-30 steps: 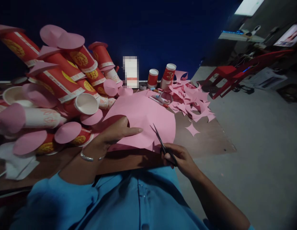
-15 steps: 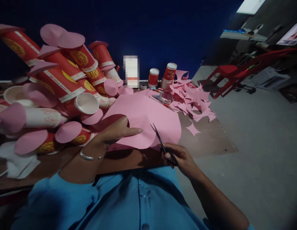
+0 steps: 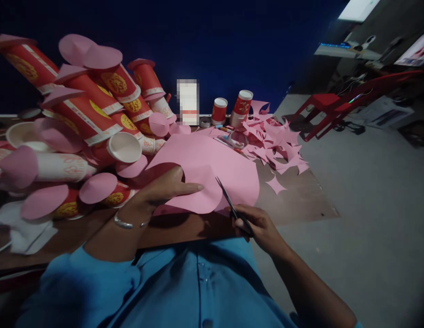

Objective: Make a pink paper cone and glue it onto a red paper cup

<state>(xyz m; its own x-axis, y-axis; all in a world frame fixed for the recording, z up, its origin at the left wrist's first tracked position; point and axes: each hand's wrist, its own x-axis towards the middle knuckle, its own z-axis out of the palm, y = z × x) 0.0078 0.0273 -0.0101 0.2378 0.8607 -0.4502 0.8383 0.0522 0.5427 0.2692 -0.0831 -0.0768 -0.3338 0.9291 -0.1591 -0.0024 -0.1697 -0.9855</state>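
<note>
A large pink paper sheet [image 3: 205, 164] lies over the near edge of the brown table [image 3: 294, 196]. My left hand [image 3: 166, 187], with a metal bangle on its wrist, grips the sheet's left part, index finger stretched out across it. My right hand [image 3: 258, 225] holds black scissors [image 3: 230, 202] whose blades are closed into the sheet's lower right edge, beside a rounded cut flap.
Many red and white paper cups [image 3: 85, 109] with pink paper discs are piled at the left. Two upright red cups [image 3: 241, 107] stand at the back. Pink paper offcuts [image 3: 273, 141] litter the table's right side. Red chairs [image 3: 331, 105] stand on the grey floor to the right.
The scissor blades, open a second ago, have closed into the paper. The sheet has turned slightly, and its right edge now reaches further right.
</note>
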